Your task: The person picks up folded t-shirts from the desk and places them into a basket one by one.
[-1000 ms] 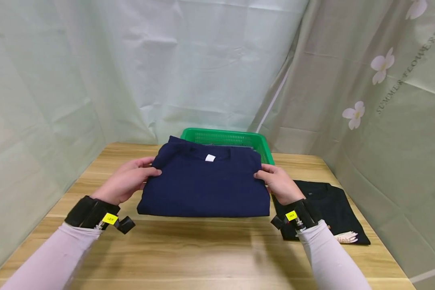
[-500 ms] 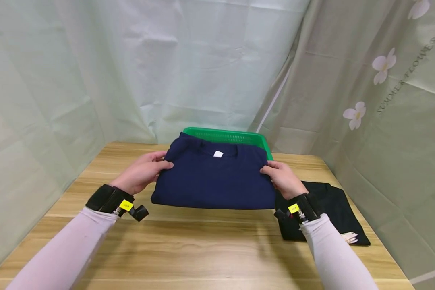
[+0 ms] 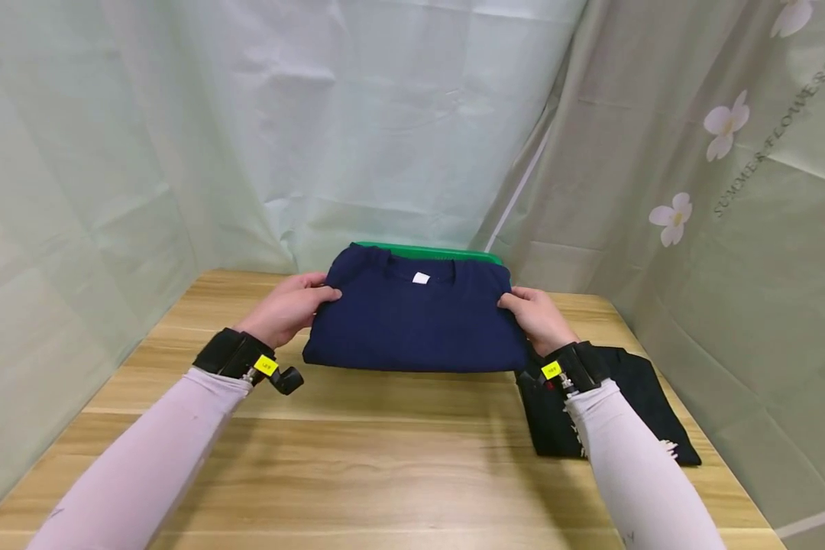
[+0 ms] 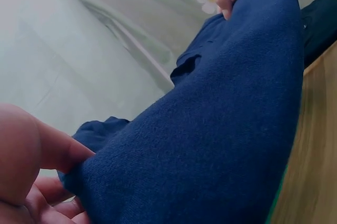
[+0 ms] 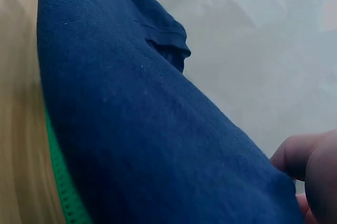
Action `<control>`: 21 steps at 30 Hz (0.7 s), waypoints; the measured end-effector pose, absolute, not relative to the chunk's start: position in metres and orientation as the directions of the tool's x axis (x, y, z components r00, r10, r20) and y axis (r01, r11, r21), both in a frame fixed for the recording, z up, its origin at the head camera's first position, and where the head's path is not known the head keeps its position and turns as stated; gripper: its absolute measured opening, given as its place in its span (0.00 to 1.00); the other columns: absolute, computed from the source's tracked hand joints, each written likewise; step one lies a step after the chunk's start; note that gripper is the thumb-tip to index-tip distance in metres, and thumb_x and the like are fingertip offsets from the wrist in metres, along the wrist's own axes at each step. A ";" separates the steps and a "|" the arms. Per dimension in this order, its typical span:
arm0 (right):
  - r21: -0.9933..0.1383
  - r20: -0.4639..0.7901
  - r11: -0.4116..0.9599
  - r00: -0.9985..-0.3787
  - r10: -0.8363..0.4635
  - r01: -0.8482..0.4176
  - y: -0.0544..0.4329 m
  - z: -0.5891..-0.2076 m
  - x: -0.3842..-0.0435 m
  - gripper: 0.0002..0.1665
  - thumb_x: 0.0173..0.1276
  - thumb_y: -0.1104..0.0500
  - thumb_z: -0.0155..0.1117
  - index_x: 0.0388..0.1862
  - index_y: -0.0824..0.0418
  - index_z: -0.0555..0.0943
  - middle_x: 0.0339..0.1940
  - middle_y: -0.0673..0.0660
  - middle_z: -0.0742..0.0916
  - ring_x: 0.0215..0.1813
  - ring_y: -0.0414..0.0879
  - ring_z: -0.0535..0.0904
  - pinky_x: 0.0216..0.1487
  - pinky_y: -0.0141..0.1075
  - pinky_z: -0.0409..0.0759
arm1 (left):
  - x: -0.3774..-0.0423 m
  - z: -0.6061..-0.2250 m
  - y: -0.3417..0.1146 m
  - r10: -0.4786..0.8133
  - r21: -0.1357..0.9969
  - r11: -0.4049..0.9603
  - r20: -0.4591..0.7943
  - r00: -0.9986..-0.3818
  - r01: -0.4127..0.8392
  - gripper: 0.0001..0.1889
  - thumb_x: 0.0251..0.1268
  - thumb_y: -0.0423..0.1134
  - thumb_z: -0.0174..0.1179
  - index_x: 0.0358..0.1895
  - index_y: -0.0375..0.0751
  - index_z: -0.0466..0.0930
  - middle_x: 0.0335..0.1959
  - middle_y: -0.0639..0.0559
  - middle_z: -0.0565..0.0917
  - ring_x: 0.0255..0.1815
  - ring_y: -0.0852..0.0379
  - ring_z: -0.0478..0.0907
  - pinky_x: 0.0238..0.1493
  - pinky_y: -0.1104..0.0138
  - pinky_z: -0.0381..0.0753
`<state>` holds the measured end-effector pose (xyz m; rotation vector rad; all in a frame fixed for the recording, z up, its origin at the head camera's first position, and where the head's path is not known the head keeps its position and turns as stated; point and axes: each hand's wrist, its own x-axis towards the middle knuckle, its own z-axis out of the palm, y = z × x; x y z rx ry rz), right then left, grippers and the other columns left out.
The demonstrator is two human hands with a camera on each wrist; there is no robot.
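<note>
A folded navy blue T-shirt point(image 3: 419, 325) hangs level above the table, its neckline with a white label toward the far side. My left hand point(image 3: 292, 308) pinches its left edge, thumb on top and fingers underneath. At the opposite edge my right hand point(image 3: 538, 317) grips the cloth the same way. Behind and beneath the shirt shows the rim of a green plastic basket point(image 3: 440, 253); the rest of the basket is hidden by the cloth. In the right wrist view a strip of the basket's perforated wall point(image 5: 66, 192) appears below the shirt.
A folded black T-shirt point(image 3: 649, 405) with a pale print lies on the wooden table point(image 3: 385, 466) at the right, partly under my right forearm. Pale curtains point(image 3: 385, 122) hang behind the table and along both sides.
Both hands have carried the navy T-shirt forward and slightly right, so it now covers nearly all of the green basket except its back rim. The black T-shirt has stayed put.
</note>
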<state>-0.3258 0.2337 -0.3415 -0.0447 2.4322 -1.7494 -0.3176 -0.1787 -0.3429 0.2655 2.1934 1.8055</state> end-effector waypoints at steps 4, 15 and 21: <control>-0.937 -0.084 0.345 -0.994 -0.077 0.053 0.233 -0.335 -0.336 0.31 0.83 0.56 0.55 0.79 0.68 0.76 0.74 0.68 0.81 0.56 0.45 0.81 0.53 0.29 0.82 | -0.327 -0.342 -0.172 0.307 0.984 0.168 -0.111 -0.945 -0.061 0.35 0.90 0.39 0.49 0.90 0.33 0.49 0.89 0.36 0.61 0.87 0.38 0.64 0.87 0.44 0.64; -0.936 -0.077 0.346 -0.997 -0.032 0.061 0.228 -0.332 -0.360 0.33 0.83 0.59 0.54 0.83 0.68 0.71 0.82 0.69 0.76 0.78 0.60 0.74 0.83 0.51 0.72 | -0.350 -0.339 -0.155 0.205 0.984 0.166 -0.099 -0.974 -0.065 0.36 0.89 0.39 0.50 0.90 0.34 0.47 0.89 0.35 0.60 0.88 0.38 0.62 0.87 0.47 0.64; -0.937 -0.066 0.345 -0.997 -0.028 0.052 0.225 -0.333 -0.371 0.34 0.84 0.60 0.53 0.85 0.67 0.68 0.84 0.69 0.73 0.83 0.62 0.70 0.87 0.53 0.68 | -0.362 -0.338 -0.151 0.155 0.987 0.154 -0.078 -0.985 -0.054 0.34 0.89 0.39 0.50 0.89 0.33 0.52 0.88 0.35 0.62 0.88 0.38 0.63 0.87 0.48 0.64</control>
